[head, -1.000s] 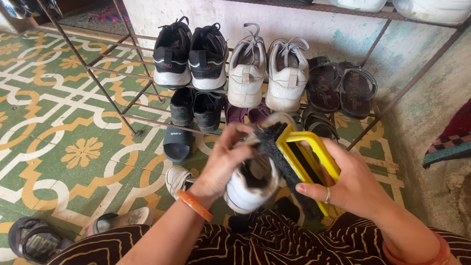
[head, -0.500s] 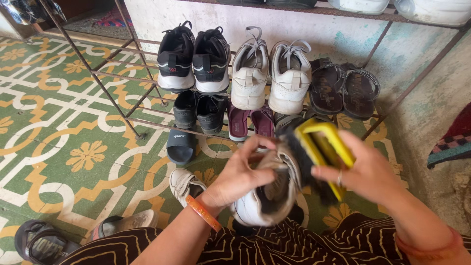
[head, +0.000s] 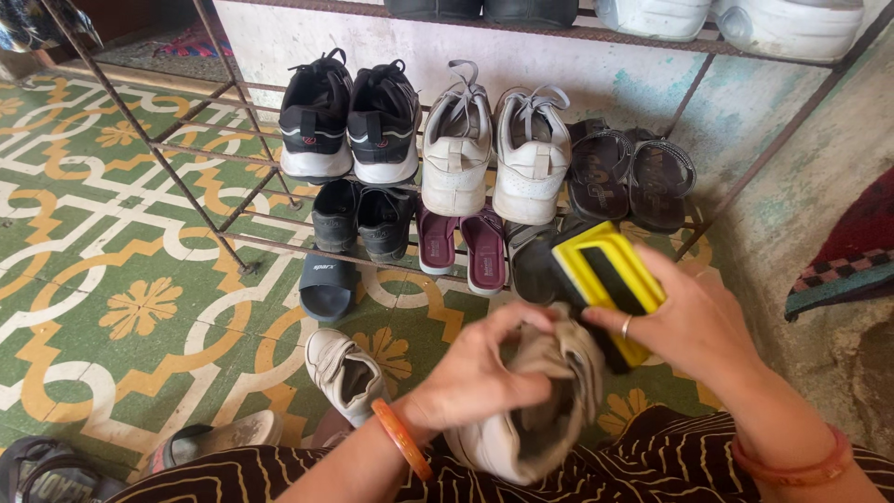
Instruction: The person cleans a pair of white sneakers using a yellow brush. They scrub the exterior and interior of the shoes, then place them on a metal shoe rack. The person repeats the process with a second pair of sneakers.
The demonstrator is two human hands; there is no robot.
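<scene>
Lower centre of frame: left hand [head: 484,373], orange bangle at the wrist, is closed around the upper of a dirty off-white sneaker [head: 526,410], fingers curled over its opening, sole side toward the lap. Right hand [head: 694,326], ring on one finger, grips a yellow-handled scrub brush [head: 605,279] by its loop handle; the dark bristles press against the sneaker's toe end at centre right. Both sit above a dark striped garment [head: 596,466] along the bottom edge. Just left of the held shoe, its apparent mate, a second off-white sneaker [head: 345,373], lies on the patterned green and yellow tiled floor [head: 121,261]. Upper half of frame: a rusty metal shoe rack [head: 233,177] against a pale wall carries black sneakers [head: 349,112], grey-white laced sneakers [head: 494,149] and dark brown sandals [head: 633,177] on the middle tier; below are small black shoes [head: 363,219], maroon slippers [head: 461,247] and a navy slide [head: 326,284]. A grey sandal [head: 219,438] lies at lower left.
</scene>
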